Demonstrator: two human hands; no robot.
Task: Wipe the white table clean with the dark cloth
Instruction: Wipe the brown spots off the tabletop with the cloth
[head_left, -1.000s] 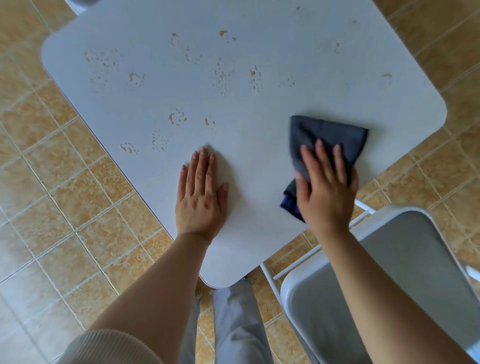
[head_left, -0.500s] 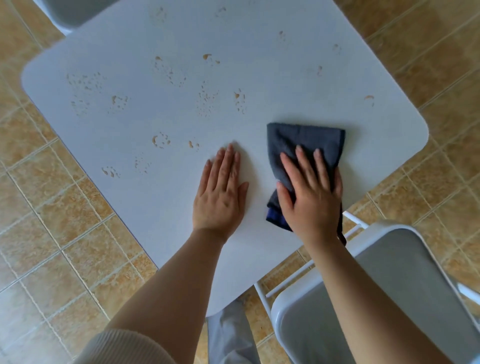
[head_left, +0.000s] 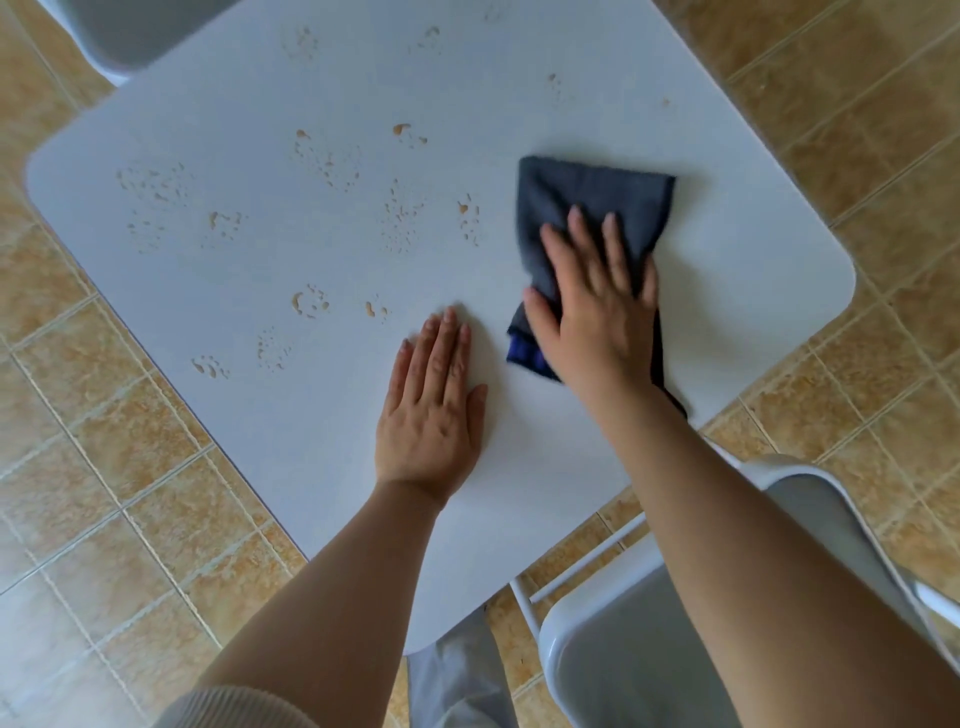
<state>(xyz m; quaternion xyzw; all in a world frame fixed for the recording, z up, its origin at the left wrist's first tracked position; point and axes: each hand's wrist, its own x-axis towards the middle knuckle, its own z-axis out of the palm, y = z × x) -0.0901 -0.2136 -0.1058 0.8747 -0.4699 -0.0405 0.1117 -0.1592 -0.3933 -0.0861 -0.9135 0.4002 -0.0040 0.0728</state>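
The white table (head_left: 737, 270) fills the middle of the view, with several patches of tan droplets (head_left: 400, 218) across its left and centre. A folded dark cloth (head_left: 597, 197) lies on the right part of the tabletop. My right hand (head_left: 597, 306) presses flat on the cloth's near half, fingers spread, and covers that part. My left hand (head_left: 431, 410) rests flat and bare on the table just left of the cloth, fingers together, holding nothing.
A grey folding chair (head_left: 649, 649) stands at the lower right, close to the table's near corner. Another grey chair seat (head_left: 135, 26) shows at the top left. Tan floor tiles (head_left: 104, 493) surround the table.
My right hand has slid the cloth away from me, further onto the table. The view has shifted, so the table and stains sit lower in frame. My left hand stays flat on the table.
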